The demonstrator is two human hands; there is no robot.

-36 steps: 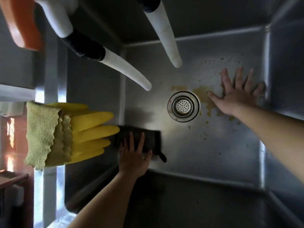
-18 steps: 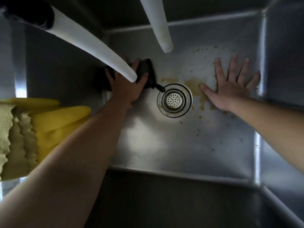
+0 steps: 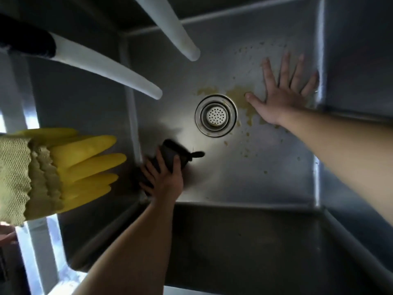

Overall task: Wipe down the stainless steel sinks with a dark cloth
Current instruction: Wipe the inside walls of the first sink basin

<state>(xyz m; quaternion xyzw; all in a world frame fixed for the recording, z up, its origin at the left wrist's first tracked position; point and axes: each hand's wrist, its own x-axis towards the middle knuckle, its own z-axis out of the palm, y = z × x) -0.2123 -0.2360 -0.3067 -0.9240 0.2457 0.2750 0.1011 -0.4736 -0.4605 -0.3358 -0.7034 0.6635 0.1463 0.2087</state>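
Observation:
I look straight down into a deep stainless steel sink (image 3: 244, 179). My left hand (image 3: 163, 177) presses a dark cloth (image 3: 172, 154) onto the sink floor near the front left corner, fingers spread over it and thumb round its edge. My right hand (image 3: 282, 96) lies flat with fingers spread on the floor at the back right, right of the round drain strainer (image 3: 215, 115). Yellowish residue (image 3: 240, 95) stains the floor between the drain and my right hand, with specks scattered around it.
Two white faucet spouts (image 3: 106, 70) (image 3: 178, 33) hang over the basin from the upper left. Yellow rubber gloves (image 3: 85, 165) and a yellow-green mesh cloth (image 3: 14, 177) drape over the left rim. The sink walls rise steeply on all sides.
My left hand has dragged the dark cloth from the back left, beside the drain, down to the front left of the floor. My right hand stays planted.

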